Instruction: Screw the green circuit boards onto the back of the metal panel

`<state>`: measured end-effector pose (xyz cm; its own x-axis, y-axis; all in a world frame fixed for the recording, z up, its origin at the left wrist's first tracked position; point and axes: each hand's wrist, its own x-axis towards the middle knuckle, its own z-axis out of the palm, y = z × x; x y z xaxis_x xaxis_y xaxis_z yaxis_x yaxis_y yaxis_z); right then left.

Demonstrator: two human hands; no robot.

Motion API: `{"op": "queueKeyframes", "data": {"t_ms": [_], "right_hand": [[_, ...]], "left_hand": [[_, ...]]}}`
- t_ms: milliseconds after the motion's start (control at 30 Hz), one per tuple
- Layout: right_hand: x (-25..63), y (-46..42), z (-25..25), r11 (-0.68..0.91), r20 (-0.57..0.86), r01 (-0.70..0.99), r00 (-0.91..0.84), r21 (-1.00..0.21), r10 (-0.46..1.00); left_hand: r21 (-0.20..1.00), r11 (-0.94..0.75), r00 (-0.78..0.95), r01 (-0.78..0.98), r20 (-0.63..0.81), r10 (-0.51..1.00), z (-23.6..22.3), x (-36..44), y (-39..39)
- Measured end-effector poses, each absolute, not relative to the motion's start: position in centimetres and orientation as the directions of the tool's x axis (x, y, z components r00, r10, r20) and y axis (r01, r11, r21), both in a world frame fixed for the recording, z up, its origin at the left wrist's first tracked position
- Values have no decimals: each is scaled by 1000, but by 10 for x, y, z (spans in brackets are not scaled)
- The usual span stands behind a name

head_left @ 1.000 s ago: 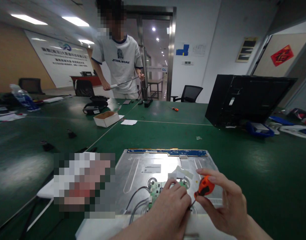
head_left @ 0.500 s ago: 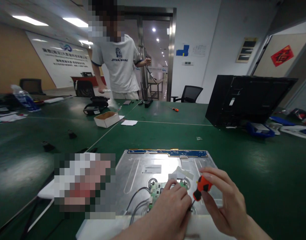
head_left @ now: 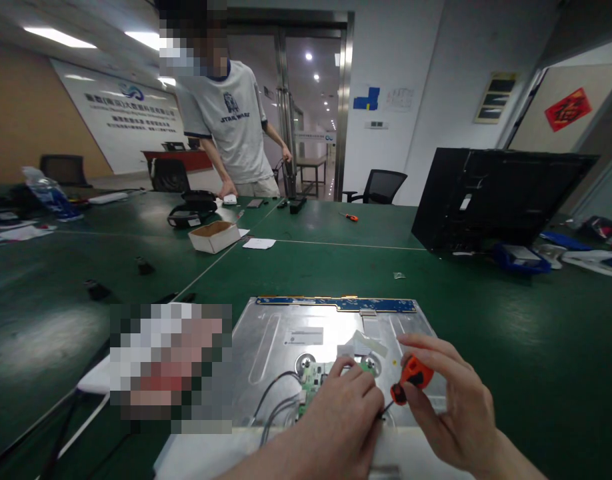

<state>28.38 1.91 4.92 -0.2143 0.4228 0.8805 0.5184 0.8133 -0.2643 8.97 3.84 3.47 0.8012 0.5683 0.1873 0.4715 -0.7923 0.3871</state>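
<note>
A silver metal display panel (head_left: 271,347) lies in front of me, with a green circuit board (head_left: 313,377) at its middle. My right hand (head_left: 456,400) grips the orange and black handle of a small screwdriver (head_left: 417,377) between thumb and fingers. Its shaft slants down and left to the board's right side, beside my left hand. Over the circuit board rests my left hand (head_left: 349,400), fingers curled and bent down; what they hold, if anything, is hidden. Dark and grey cables (head_left: 273,393) run from the board's left side. A blue circuit strip (head_left: 336,305) edges the panel's far side.
A black monitor (head_left: 501,200) stands at the back right beside a blue tray (head_left: 521,259). An open cardboard box (head_left: 215,237), a second orange screwdriver (head_left: 353,218) and a water bottle (head_left: 51,197) are on the green table (head_left: 486,320). Across it stands a person (head_left: 231,127).
The screwdriver's handle has tipped lower to the right and turned in my right hand. My left hand stays put. The person across has leaned in and lowered a white object to the table.
</note>
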Motion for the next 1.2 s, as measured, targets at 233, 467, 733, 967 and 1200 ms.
{"op": "queueKeyframes", "data": {"t_ms": [233, 467, 733, 967, 1200], "right_hand": [[286, 17, 51, 824, 875, 496, -226, -275, 428], [283, 18, 50, 841, 893, 447, -172, -306, 417], [283, 18, 64, 797, 889, 591, -292, -122, 352], [279, 19, 61, 859, 917, 461, -201, -223, 346], [280, 19, 59, 845, 912, 500, -231, -188, 340]], "left_hand": [[387, -792, 809, 472, 167, 564, 36, 89, 38], [394, -780, 804, 487, 148, 576, 38, 91, 37], [379, -799, 814, 468, 169, 556, 37, 90, 39], [383, -799, 820, 464, 157, 551, 40, 89, 38], [377, -801, 817, 464, 168, 552, 39, 89, 38]]}}
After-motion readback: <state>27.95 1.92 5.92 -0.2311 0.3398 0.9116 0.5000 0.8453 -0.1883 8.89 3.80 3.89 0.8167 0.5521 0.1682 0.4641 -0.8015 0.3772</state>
